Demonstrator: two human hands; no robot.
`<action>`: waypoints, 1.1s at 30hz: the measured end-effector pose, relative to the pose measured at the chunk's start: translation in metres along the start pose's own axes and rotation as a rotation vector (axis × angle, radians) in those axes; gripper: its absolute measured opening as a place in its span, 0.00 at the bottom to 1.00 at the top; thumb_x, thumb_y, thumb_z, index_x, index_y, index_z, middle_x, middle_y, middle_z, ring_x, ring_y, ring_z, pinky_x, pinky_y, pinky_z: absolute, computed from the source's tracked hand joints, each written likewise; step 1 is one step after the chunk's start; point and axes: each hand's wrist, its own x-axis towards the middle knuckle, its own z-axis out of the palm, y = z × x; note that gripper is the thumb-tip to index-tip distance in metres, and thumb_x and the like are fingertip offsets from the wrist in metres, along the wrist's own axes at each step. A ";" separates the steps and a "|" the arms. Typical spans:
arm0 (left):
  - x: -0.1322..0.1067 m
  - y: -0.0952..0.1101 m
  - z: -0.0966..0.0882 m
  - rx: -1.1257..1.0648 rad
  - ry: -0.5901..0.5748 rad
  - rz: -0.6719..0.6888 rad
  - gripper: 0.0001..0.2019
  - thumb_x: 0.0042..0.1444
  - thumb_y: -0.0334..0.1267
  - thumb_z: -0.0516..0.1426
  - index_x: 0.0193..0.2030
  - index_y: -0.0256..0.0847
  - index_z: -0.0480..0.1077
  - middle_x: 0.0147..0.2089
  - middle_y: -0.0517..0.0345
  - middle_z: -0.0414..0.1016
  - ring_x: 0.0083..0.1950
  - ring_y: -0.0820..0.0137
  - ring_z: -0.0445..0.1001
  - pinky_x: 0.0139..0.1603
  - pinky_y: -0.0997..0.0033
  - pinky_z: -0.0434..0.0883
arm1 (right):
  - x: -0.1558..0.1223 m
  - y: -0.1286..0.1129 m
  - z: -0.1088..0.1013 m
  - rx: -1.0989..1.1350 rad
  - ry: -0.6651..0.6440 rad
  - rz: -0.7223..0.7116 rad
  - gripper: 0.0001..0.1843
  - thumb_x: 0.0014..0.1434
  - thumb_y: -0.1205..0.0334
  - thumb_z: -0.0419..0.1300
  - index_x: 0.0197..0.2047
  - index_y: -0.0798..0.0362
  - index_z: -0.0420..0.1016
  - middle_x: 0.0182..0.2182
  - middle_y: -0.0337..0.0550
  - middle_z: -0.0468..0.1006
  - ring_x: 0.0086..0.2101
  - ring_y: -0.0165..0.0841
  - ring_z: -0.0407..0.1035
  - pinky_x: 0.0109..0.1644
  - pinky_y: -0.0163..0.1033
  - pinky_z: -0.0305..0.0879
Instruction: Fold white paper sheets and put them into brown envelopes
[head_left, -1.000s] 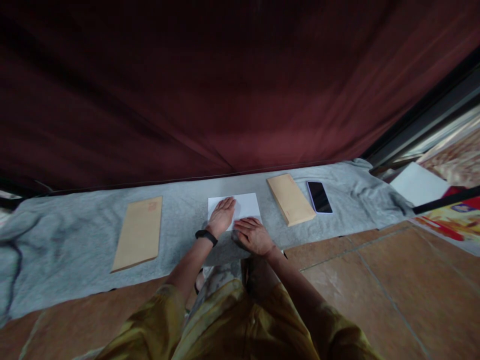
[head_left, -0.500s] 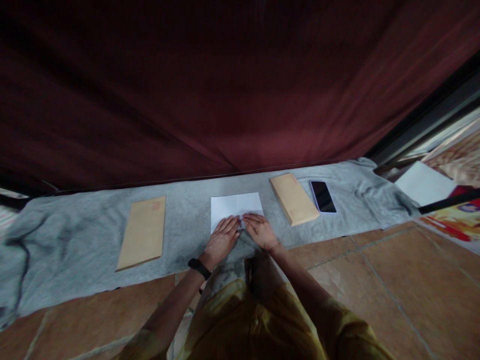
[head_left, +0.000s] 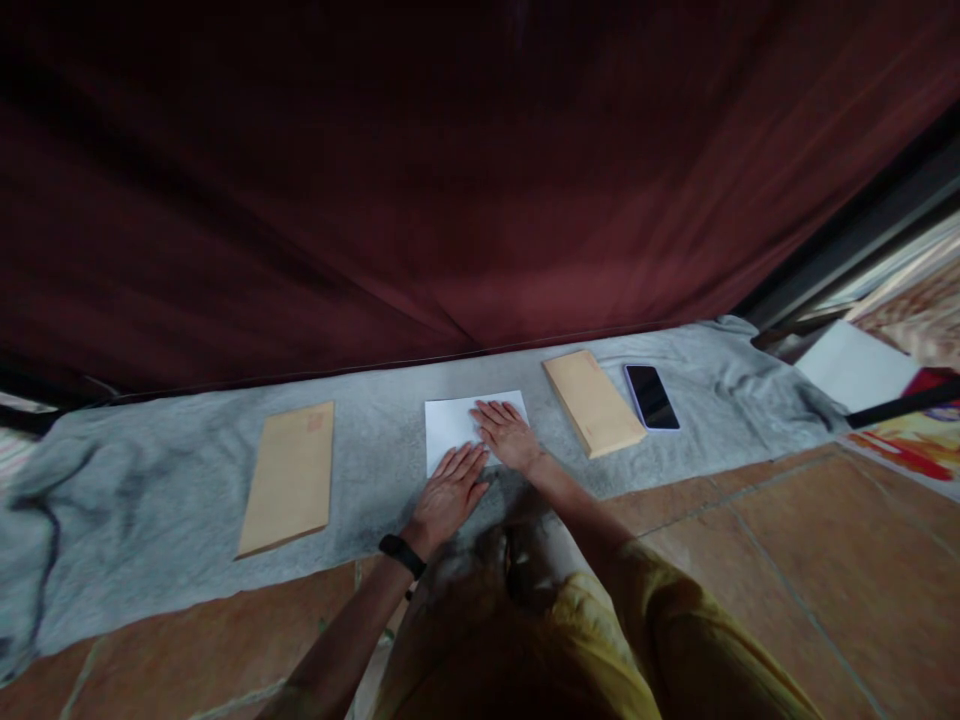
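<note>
A white sheet of paper [head_left: 451,424] lies on a grey cloth [head_left: 165,480] spread over the floor. My left hand [head_left: 448,494] rests flat at the paper's near edge, fingers stretched out, a black band on its wrist. My right hand [head_left: 506,432] lies flat on the right part of the paper, fingers extended. Neither hand grips anything.
A brown envelope [head_left: 290,476] lies to the left on the cloth; another brown envelope [head_left: 592,402] and a dark phone [head_left: 652,396] lie to the right. A dark red curtain [head_left: 450,180] hangs behind. Tiled floor [head_left: 787,540] runs in front, with white paper [head_left: 855,366] at far right.
My right hand slid forward onto the paper's right part. My left hand stayed at the near edge, after drawing back from the paper's top a second ago.
</note>
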 end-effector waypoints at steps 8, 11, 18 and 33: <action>-0.014 0.000 0.000 0.039 -0.005 -0.028 0.26 0.71 0.47 0.46 0.71 0.40 0.58 0.74 0.51 0.59 0.76 0.62 0.54 0.75 0.50 0.55 | 0.005 0.015 -0.006 -0.105 -0.052 0.112 0.25 0.73 0.53 0.48 0.70 0.49 0.62 0.71 0.44 0.58 0.69 0.41 0.54 0.73 0.53 0.47; -0.021 -0.001 0.000 0.042 0.022 -0.070 0.28 0.71 0.48 0.46 0.72 0.37 0.56 0.74 0.47 0.57 0.76 0.61 0.54 0.74 0.51 0.57 | 0.001 0.022 -0.010 -0.124 -0.050 0.141 0.26 0.73 0.53 0.47 0.70 0.50 0.62 0.71 0.45 0.58 0.68 0.42 0.54 0.73 0.53 0.46; -0.036 -0.007 0.000 0.022 0.096 -0.156 0.28 0.70 0.47 0.46 0.72 0.35 0.57 0.73 0.42 0.59 0.75 0.58 0.56 0.72 0.48 0.61 | -0.016 0.033 -0.026 -0.110 -0.002 0.217 0.25 0.72 0.60 0.47 0.69 0.54 0.63 0.69 0.49 0.62 0.68 0.41 0.55 0.72 0.54 0.48; 0.054 -0.023 -0.001 -0.008 0.017 -0.224 0.27 0.72 0.46 0.40 0.72 0.38 0.58 0.74 0.50 0.58 0.77 0.60 0.50 0.75 0.50 0.52 | -0.038 -0.043 0.002 0.003 0.029 0.071 0.22 0.72 0.59 0.50 0.66 0.54 0.68 0.65 0.47 0.69 0.65 0.42 0.61 0.72 0.54 0.51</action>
